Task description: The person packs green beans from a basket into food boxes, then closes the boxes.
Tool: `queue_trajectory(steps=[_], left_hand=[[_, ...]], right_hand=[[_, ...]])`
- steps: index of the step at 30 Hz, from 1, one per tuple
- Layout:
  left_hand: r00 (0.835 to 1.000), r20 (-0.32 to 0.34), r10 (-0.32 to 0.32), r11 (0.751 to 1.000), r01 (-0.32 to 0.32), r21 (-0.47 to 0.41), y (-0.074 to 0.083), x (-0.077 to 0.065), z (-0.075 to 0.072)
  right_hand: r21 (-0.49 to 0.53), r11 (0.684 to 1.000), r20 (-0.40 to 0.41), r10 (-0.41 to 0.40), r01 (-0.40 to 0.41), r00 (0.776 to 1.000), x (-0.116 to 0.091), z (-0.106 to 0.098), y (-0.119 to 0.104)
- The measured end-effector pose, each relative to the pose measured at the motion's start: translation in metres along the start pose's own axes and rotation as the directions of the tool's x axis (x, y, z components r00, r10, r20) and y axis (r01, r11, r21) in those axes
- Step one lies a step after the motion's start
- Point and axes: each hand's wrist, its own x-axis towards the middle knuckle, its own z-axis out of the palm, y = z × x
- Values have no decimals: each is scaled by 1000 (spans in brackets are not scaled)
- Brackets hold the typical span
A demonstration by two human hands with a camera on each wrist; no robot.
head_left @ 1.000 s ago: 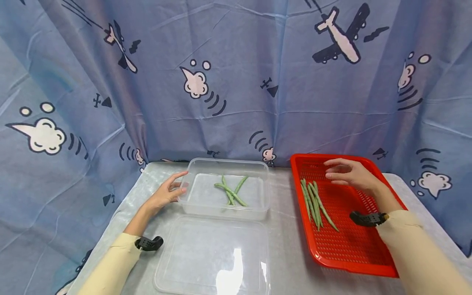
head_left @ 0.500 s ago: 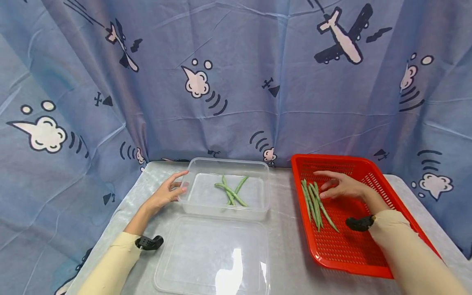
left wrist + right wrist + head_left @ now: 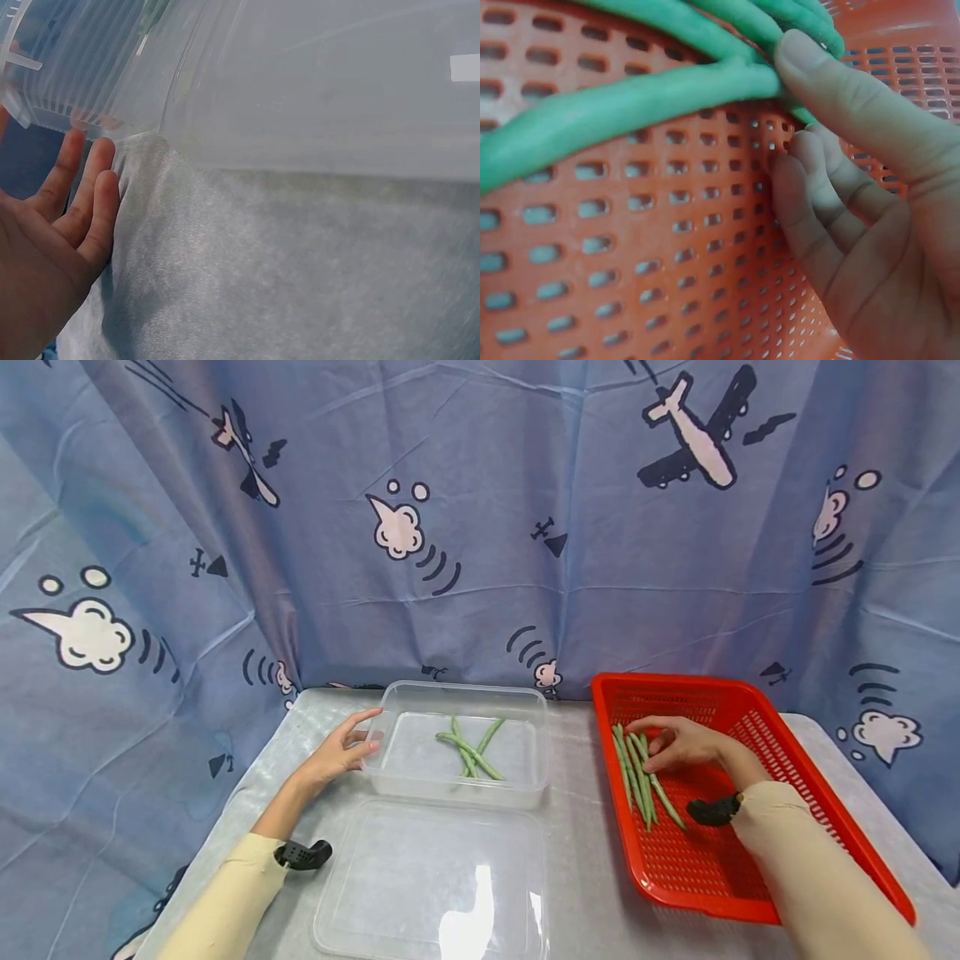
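My left hand (image 3: 337, 753) rests against the left wall of a clear plastic container (image 3: 463, 789), fingers fairly straight. The left wrist view has its fingers (image 3: 97, 202) extended at the container's side. Several green beans (image 3: 489, 763) lie crossed inside that container. On the right, my right hand (image 3: 686, 745) reaches into a red plastic basket (image 3: 720, 868). Its thumb and fingers pinch one end of a green bean (image 3: 630, 101), at the right of the bunch. Other green beans (image 3: 630, 777) lie side by side along the basket's left wall.
A clear flat lid (image 3: 420, 877) lies on the table in front of the container. Grey covering shows on the table (image 3: 581, 827) between container and basket. A blue patterned curtain (image 3: 480, 527) hangs right behind the table.
My right hand has moved left and down within the basket, from above its back part onto the rightmost bean, and its fingers have closed there. The left hand stays put.
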Motion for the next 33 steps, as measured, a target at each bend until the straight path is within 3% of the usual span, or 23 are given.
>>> queue_trajectory(steps=[7, 14, 21, 28, 33], left_hand=[[1000, 2, 5, 1000, -5, -8, 0, -1, 0], [1000, -3, 1, 1000, -1, -11, 0, -1, 1], [1000, 0, -2, 1000, 2, 11, 1, 0, 1], [1000, -2, 5, 1000, -5, 19, 1, -1, 1], [1000, 0, 3, 1000, -3, 19, 2, -1, 1]], right_hand=[[90, 995, -13, 49, -47, 999, -1, 0, -1], [199, 980, -7, 13, -11, 1000, -1, 0, 3], [236, 971, -53, -18, 30, 998, -1, -1, 3], [306, 952, -100, 39, -6, 994, 1, -4, -2], [346, 938, -133, 34, 14, 991, -2, -7, -7]])
